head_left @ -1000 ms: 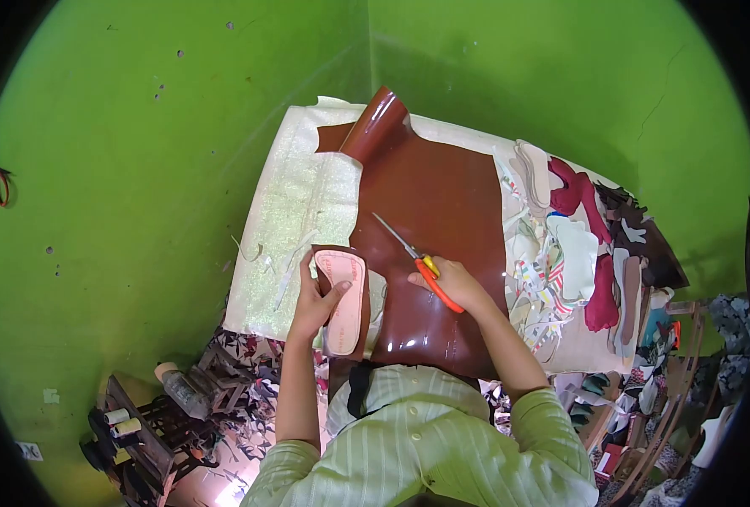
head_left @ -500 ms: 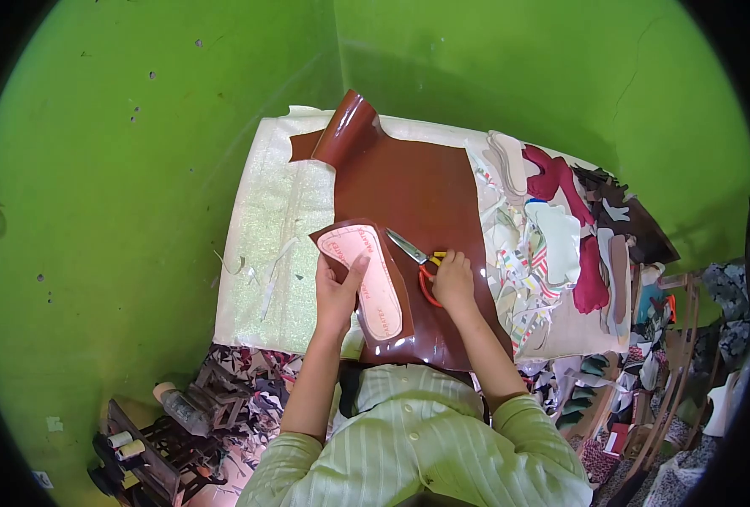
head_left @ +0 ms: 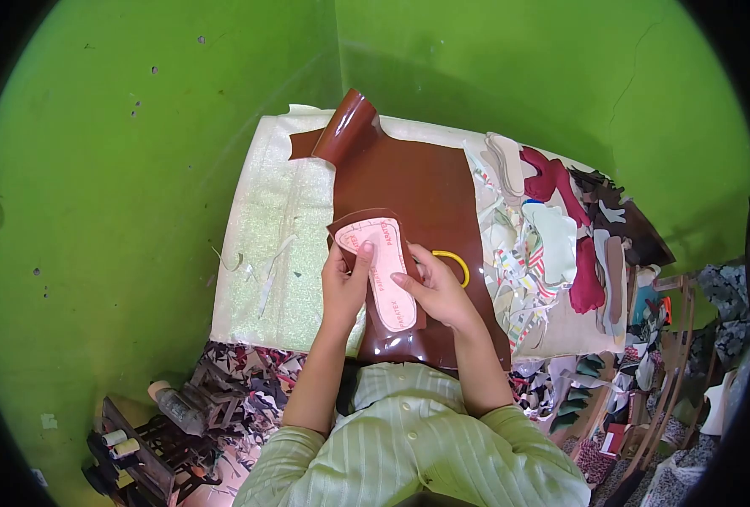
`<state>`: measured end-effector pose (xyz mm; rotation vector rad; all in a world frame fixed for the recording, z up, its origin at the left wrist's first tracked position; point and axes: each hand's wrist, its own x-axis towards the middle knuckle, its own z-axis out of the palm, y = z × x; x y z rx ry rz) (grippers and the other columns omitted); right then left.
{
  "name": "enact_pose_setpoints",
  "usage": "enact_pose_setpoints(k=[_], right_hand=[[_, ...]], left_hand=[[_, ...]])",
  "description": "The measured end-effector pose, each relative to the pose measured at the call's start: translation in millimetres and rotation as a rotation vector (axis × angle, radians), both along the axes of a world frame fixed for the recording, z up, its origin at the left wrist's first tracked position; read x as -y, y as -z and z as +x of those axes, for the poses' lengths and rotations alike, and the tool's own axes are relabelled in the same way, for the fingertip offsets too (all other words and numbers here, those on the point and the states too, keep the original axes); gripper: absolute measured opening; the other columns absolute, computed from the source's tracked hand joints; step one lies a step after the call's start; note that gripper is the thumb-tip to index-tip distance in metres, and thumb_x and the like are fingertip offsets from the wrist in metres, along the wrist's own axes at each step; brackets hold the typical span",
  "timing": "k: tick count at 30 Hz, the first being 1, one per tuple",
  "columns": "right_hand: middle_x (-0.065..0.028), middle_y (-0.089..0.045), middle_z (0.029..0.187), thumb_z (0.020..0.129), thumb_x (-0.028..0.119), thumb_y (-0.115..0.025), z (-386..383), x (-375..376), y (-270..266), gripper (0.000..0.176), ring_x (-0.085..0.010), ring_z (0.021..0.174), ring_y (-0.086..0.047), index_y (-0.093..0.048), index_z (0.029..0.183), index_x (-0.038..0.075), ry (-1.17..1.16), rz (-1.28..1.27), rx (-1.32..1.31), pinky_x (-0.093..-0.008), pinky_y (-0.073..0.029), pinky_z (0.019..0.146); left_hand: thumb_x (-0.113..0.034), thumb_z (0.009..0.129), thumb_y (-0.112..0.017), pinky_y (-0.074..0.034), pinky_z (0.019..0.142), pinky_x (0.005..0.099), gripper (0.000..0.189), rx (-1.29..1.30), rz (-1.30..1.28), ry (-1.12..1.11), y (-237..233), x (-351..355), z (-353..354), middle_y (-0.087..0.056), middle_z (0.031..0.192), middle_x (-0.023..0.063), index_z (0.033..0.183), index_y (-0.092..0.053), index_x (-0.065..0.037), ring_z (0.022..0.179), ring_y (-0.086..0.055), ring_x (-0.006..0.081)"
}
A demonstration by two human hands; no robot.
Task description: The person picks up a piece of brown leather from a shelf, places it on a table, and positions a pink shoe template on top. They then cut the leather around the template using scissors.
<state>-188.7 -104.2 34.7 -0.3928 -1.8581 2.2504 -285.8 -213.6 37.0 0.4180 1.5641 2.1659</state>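
Observation:
A pink insole board (head_left: pixel 381 279) printed with red lettering lies on a cut piece of brown glossy leather-like material (head_left: pixel 366 218), and the two are held up together over the table. My left hand (head_left: pixel 346 283) grips their left side, thumb pressed on the pink face. On the right edge, my right hand (head_left: pixel 438 291) pinches them with its thumb on top. Behind that hand, the yellow handle of the scissors (head_left: pixel 463 267) shows; the rest of the scissors is hidden. Beneath everything spreads a large brown sheet (head_left: pixel 417 186), its far end rolled up.
To the right lie pale and striped scraps (head_left: pixel 518 270), dark red cut pieces (head_left: pixel 589 279) and stacked pale insole shapes (head_left: pixel 503 165). A whitish cover (head_left: pixel 265 203) lines the table. Green walls stand behind. Scraps litter the floor by a dark wooden stool (head_left: pixel 138 439).
My right hand has let go of the scissors, leaving them on the sheet, and has taken hold of the insole's right edge. The insole has shifted slightly right and turned more upright.

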Motion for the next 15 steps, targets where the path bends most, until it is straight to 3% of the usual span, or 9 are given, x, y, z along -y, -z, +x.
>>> enact_pose_setpoints(k=[5,7,8,10,11,14,15], right_hand=[[-0.0068,-0.052,0.111,0.081,0.0,-0.055,6.9,2.9,-8.2,0.045,-0.0117,0.1,-0.051,-0.038,0.123,-0.002,-0.092,-0.057,0.04,-0.0255,-0.041,0.086],[-0.0074,-0.052,0.111,0.081,0.0,-0.056,6.0,4.8,-7.2,0.045,-0.0119,0.1,-0.052,-0.038,0.122,-0.002,-0.101,-0.13,0.056,-0.0263,-0.041,0.086],[-0.0074,-0.052,0.111,0.081,0.0,-0.056,5.7,4.8,-7.3,0.045,-0.0119,0.1,-0.052,-0.038,0.122,-0.002,-0.101,-0.131,0.055,-0.0263,-0.041,0.086],[-0.0073,-0.058,0.099,0.082,0.006,-0.057,6.5,4.0,-7.5,0.04,-0.0085,0.082,-0.057,-0.041,0.119,0.0,-0.1,-0.161,0.073,-0.0223,-0.045,0.072],[-0.0073,-0.058,0.099,0.082,0.006,-0.057,7.0,4.0,-6.9,0.04,-0.0085,0.082,-0.057,-0.041,0.119,0.0,-0.099,-0.162,0.073,-0.0223,-0.045,0.072],[-0.0096,-0.056,0.102,0.083,0.006,-0.054,9.6,5.6,-9.6,0.044,-0.0149,0.081,-0.059,-0.037,0.123,0.001,-0.147,-0.191,0.057,-0.0263,-0.048,0.071],[-0.0131,-0.055,0.106,0.082,0.006,-0.053,12.5,7.4,-17.4,0.048,-0.0197,0.083,-0.06,-0.033,0.126,0.002,-0.253,-0.407,0.101,-0.0294,-0.05,0.07]], left_hand=[[-0.022,0.088,-0.052,-0.044,0.075,0.0234,0.027,0.117,-0.059,0.007,-9.3,10.1,-5.3,-0.06,0.093,0.0076,0.098,-0.057,0.002,0.085,-0.055,0.0098],[-0.019,0.088,-0.052,-0.045,0.077,0.0243,0.028,0.27,0.174,0.053,-17.9,8.2,-4.1,-0.059,0.097,0.0093,0.106,-0.055,0.003,0.086,-0.056,0.0112],[-0.019,0.088,-0.052,-0.045,0.077,0.0243,0.028,0.269,0.173,0.053,-17.4,8.9,-4.7,-0.059,0.097,0.0093,0.106,-0.055,0.003,0.086,-0.056,0.0112],[-0.016,0.087,-0.053,-0.045,0.08,0.0255,0.031,0.273,0.223,0.042,-15.6,11.1,-5.9,-0.059,0.1,0.0107,0.111,-0.052,0.004,0.089,-0.056,0.0134],[-0.016,0.087,-0.053,-0.045,0.08,0.0255,0.031,0.273,0.222,0.042,-15.7,12.2,-6.7,-0.059,0.1,0.0107,0.111,-0.052,0.004,0.089,-0.056,0.0134],[-0.014,0.086,-0.054,-0.045,0.081,0.0258,0.032,0.308,0.304,0.052,-19.1,14.4,-10.0,-0.059,0.1,0.0112,0.112,-0.05,0.004,0.09,-0.056,0.0142],[-0.014,0.086,-0.054,-0.045,0.081,0.026,0.031,0.292,0.318,0.035,-22.7,14.5,-10.7,-0.058,0.101,0.0114,0.112,-0.05,0.004,0.09,-0.056,0.0144]])
